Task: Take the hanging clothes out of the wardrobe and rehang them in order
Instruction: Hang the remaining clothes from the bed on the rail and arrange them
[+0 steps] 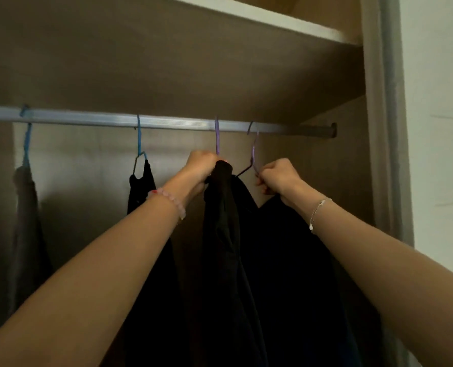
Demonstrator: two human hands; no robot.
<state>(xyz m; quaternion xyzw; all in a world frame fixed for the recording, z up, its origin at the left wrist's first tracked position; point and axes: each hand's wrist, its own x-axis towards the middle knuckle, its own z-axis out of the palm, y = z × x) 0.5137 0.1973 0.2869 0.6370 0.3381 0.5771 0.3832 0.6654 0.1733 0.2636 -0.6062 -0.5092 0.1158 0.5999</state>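
Forearms rise from the lower corners: the left hand (202,165) has its grip clamped on a dark garment (225,221) at its purple hanger (217,136), the right hand (278,177) closed on the neighbouring hanger (254,152). Four hangers hook the rail (167,121) at mid-frame (order apparently unfinished). Garment hems are cut off below.
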